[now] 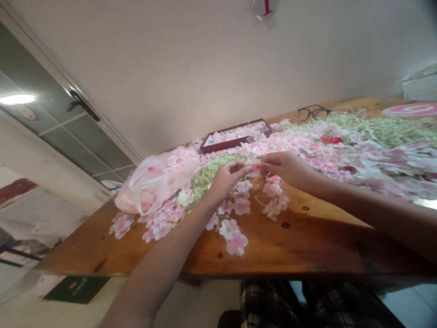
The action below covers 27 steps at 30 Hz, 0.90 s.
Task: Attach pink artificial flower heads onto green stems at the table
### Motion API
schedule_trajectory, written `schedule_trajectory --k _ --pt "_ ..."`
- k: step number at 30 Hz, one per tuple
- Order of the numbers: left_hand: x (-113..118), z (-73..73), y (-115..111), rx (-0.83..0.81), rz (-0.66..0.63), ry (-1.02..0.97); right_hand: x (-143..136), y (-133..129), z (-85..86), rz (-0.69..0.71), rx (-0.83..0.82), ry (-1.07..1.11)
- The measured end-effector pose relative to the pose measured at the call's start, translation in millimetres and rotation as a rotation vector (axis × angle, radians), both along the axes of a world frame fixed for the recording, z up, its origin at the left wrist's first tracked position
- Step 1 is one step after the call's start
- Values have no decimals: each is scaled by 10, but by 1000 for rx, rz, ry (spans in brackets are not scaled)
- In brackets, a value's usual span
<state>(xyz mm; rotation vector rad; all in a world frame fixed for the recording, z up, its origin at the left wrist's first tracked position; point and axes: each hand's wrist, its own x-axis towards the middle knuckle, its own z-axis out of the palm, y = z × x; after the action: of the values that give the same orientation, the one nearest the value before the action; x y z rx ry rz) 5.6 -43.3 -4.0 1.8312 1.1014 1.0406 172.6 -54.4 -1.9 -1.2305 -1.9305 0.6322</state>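
Observation:
Between my two hands is a pink artificial flower [253,168], held just above the wooden table [259,246]. My left hand [229,175] pinches its left side with thumb and fingers. From the right, the closed fingertips of my right hand [278,166] grip the same flower. Below them hang or lie pink and white flower heads [241,202], and a small cluster [275,200] on a thin pale stem rests to the right. A heap of light green stems [208,175] lies behind my left hand.
A dark red tray [218,146] with loose petals stands against the wall. On the left sits a plastic bag [150,182] of pink blossoms. Many blossoms [307,146] and green stems [385,130] spread rightward. Glasses [314,112] lie at the back.

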Motion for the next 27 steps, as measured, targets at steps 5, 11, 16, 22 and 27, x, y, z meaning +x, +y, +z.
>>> schedule_trajectory --k 5,11,16,22,27 --pt "-49 -59 89 59 46 32 74 102 -79 -39 40 -11" --pt "-140 -86 201 152 163 83 185 255 -106 -153 223 -270" --pt "-162 -84 200 163 147 110 49 425 -114 -16 248 -659" --pt "-175 -130 231 157 152 117 -65 569 -174 -6 226 -771" --pt "-187 -124 224 148 149 99 -56 514 -138 -15 329 -760"
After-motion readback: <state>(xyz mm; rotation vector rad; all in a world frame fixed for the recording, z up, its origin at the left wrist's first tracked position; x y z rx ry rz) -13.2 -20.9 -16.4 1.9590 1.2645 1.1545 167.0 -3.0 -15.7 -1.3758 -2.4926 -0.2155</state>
